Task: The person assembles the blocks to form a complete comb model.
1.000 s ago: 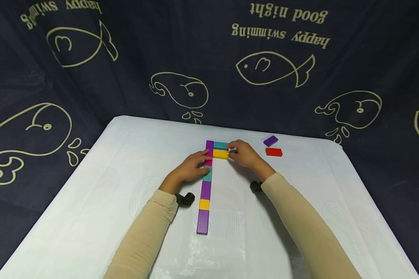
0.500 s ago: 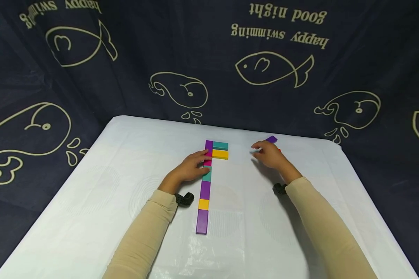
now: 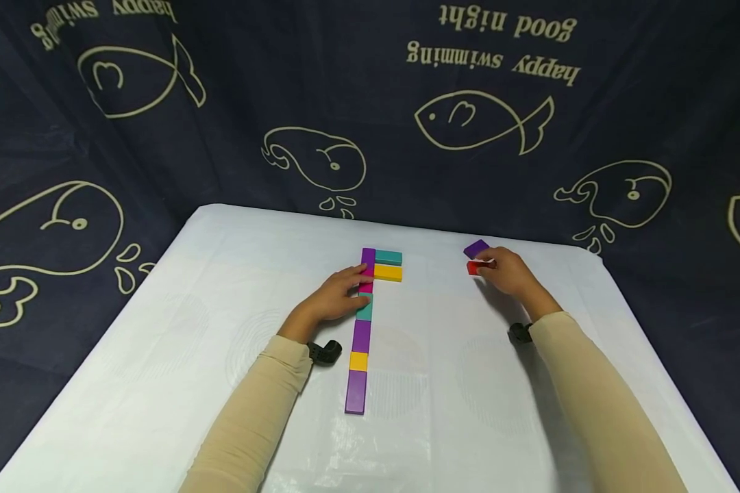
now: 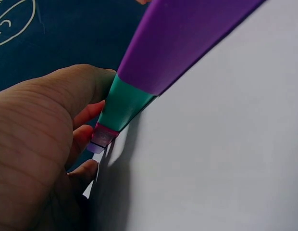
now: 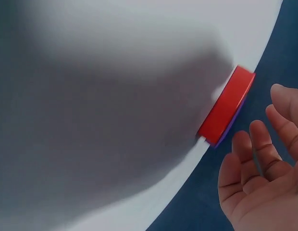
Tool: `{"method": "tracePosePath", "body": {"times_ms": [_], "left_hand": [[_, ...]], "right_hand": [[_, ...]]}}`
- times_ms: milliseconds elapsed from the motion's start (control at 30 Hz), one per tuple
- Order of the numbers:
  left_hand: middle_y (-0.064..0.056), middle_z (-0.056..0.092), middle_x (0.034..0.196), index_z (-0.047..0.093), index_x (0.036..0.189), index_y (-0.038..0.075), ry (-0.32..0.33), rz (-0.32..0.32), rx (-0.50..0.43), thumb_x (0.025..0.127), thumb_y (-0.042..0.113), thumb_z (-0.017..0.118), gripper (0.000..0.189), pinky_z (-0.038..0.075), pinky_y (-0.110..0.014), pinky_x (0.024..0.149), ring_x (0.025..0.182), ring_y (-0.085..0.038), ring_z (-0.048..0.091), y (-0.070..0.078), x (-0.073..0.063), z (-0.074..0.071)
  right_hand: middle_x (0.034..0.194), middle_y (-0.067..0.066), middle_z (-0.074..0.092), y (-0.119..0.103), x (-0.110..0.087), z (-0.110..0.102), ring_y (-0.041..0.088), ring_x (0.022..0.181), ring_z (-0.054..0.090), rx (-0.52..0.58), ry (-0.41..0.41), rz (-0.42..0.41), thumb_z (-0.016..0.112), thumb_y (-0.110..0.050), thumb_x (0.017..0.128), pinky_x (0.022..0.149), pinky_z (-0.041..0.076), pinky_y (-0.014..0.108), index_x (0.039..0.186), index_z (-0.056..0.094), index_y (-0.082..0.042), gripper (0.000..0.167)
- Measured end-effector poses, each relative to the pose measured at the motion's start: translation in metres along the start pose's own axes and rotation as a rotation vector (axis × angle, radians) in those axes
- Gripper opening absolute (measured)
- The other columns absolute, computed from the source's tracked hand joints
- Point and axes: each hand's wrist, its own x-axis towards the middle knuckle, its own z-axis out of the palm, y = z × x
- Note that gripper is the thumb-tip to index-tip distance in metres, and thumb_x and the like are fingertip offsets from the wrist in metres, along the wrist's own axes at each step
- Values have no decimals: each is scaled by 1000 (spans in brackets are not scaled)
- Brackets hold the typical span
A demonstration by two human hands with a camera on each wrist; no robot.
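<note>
My left hand (image 3: 339,296) rests across the far part of a straight row of coloured blocks, its fingers over a magenta block (image 3: 366,287) and its thumb at a teal block (image 3: 364,308). The left wrist view shows the thumb along the side of that teal block (image 4: 126,102), with a purple block (image 4: 182,43) nearer the camera. My right hand (image 3: 507,270) is over a loose red block (image 3: 472,268) at the back right. In the right wrist view the fingers are loosely bent and apart from the red block (image 5: 227,106).
A loose purple block (image 3: 476,248) lies just behind the red one. A teal block (image 3: 388,257) and a yellow block (image 3: 388,273) extend rightward from the row's far end. Toward me the row has a purple block (image 3: 355,392). A dark printed cloth (image 3: 499,192) hangs behind the white table (image 3: 271,438).
My right hand has left the teal and yellow blocks at the row's far end and moved right to the red block. The left hand has stayed in place on the row.
</note>
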Motion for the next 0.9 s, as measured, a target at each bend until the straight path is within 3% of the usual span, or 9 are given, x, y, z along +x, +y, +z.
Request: {"method": "tracePosePath", "body": {"times_ms": [200,533,900], "left_hand": [[-12,30,160,56,140,7,-1,3,11,94,24,64,50,16,-51,119,147,-34,24,-1,0,0],[-11,29,161,55,142,8,-12,-10,9,95,24,64,51,14,-51,120,148,-33,22,0,1,-1],[-10,29,161,55,142,7,-17,-22,12,95,24,63,51,13,-51,120,148,-33,22,1,1,-1]], "right_hand": [[125,25,54,10,1,-4,38,108,51,6,-1,35,60,-11,97,93,46,54,127,61,3,33],[116,25,55,24,4,-1,36,98,49,-28,-23,53,61,-11,96,85,46,48,128,59,5,36],[121,27,54,24,7,0,38,100,49,-23,-47,86,59,-9,96,92,46,54,130,57,4,37]]}}
